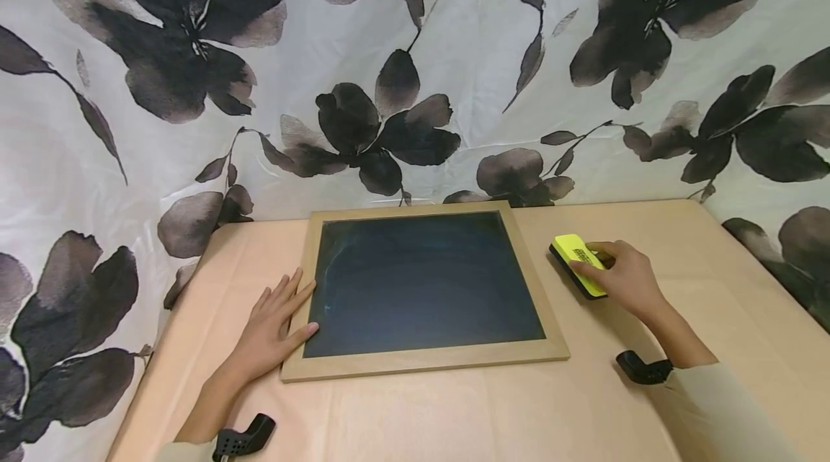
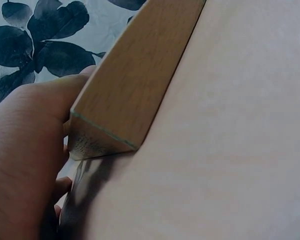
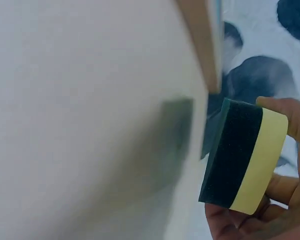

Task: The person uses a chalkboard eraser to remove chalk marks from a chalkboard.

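Note:
A chalkboard (image 1: 421,282) with a light wooden frame (image 1: 428,358) lies in the middle of the table. My left hand (image 1: 269,329) rests on the frame's left side, fingers spread and thumb at the board's edge. In the left wrist view the same hand (image 2: 25,150) is beside a corner of the wooden frame (image 2: 135,65). To the right of the board, my right hand (image 1: 625,278) grips a yellow and black board eraser (image 1: 577,253) between thumb and fingers. The right wrist view shows the eraser (image 3: 242,157) held apart from the tabletop, its dark felt side facing the table.
The table (image 1: 402,419) has a pale wood-coloured surface. A white cloth with dark flowers (image 1: 382,138) hangs behind it and shows along both sides. Each wrist wears a black camera mount (image 1: 245,437).

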The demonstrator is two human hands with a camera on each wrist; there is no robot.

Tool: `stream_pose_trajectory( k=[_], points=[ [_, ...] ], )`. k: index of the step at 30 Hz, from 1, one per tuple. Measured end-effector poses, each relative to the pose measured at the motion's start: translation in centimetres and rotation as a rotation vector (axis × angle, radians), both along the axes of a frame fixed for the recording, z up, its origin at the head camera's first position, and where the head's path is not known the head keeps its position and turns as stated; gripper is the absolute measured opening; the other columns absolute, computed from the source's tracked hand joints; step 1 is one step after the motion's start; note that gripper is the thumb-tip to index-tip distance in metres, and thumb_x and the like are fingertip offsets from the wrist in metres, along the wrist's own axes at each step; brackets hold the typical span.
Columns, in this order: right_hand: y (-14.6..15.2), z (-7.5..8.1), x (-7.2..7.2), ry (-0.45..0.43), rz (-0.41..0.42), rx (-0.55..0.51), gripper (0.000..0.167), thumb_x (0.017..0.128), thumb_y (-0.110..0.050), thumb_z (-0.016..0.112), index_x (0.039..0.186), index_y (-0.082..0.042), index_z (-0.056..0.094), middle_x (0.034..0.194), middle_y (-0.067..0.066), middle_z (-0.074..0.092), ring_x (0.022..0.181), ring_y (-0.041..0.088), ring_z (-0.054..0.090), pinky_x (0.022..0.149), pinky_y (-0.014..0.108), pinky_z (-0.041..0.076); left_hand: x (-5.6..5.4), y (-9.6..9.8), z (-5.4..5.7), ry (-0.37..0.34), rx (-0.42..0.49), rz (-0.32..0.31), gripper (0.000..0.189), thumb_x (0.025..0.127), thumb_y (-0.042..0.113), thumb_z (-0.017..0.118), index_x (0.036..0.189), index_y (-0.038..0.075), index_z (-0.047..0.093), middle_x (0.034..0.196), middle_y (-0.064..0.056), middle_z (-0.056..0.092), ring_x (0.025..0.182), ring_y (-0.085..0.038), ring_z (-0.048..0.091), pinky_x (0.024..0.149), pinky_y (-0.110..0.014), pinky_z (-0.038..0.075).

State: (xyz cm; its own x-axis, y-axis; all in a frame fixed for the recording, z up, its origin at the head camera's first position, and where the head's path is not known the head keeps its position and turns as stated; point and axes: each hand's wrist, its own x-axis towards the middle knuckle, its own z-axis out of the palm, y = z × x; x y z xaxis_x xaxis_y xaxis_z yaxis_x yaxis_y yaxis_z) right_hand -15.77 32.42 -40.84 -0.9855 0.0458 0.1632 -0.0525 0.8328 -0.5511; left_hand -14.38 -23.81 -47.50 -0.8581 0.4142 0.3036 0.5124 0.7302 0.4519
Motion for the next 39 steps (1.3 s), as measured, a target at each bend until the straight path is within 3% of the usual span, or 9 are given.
stream_pose_trajectory(
  k=[7,19,28,34,39],
  points=[
    [1.0,-1.5,0.4,-0.016,-0.058,0.025,0.066,0.088,-0.037,0.069,0.121,0.018,0.054,0.107,0.035,0.056,0.095,0.045,0.055,0.064,0.036,0.045,-0.1,-0.1,0.1,-0.004,0.000,-0.003,0.068,0.088,0.037,0.067,0.146,0.012,0.041,0.154,-0.020,0.024,0.140,-0.043,0.018,0.109,-0.063,0.009],
    [0.4,-2.2,-0.2,-0.046,-0.079,0.038,0.076,0.084,-0.043,0.072,0.125,0.017,0.049,0.102,0.033,0.058,0.085,0.037,0.057,0.059,0.030,0.045,-0.6,-0.3,0.0,-0.002,0.004,-0.005,0.068,0.088,0.036,0.067,0.146,0.012,0.042,0.154,-0.021,0.025,0.140,-0.044,0.019,0.108,-0.063,0.009],
    [0.8,-2.5,-0.9,-0.079,-0.061,-0.013,0.077,0.085,-0.047,0.069,0.128,0.013,0.047,0.098,0.030,0.061,0.077,0.031,0.059,0.055,0.029,0.047,-0.8,-0.4,-0.4,-0.004,0.019,-0.001,0.068,0.088,0.035,0.067,0.146,0.011,0.042,0.154,-0.020,0.024,0.140,-0.044,0.018,0.108,-0.064,0.009],
    [1.3,-1.8,-0.4,-0.092,-0.025,0.021,0.069,0.097,-0.046,0.051,0.128,0.015,0.048,0.107,0.034,0.059,0.092,0.043,0.059,0.068,0.045,0.051,-0.6,-0.4,-0.3,-0.030,-0.005,0.018,0.069,0.089,0.036,0.066,0.146,0.008,0.040,0.153,-0.020,0.026,0.139,-0.045,0.021,0.108,-0.064,0.012],
    [1.1,0.1,0.5,0.058,0.042,0.004,0.059,0.099,-0.035,0.053,0.131,0.014,0.046,0.120,0.035,0.051,0.106,0.051,0.051,0.082,0.062,0.045,0.0,-0.6,1.9,0.002,-0.082,0.099,0.072,0.089,0.044,0.064,0.147,0.010,0.039,0.152,-0.015,0.032,0.137,-0.044,0.026,0.105,-0.065,0.017]
  ],
)
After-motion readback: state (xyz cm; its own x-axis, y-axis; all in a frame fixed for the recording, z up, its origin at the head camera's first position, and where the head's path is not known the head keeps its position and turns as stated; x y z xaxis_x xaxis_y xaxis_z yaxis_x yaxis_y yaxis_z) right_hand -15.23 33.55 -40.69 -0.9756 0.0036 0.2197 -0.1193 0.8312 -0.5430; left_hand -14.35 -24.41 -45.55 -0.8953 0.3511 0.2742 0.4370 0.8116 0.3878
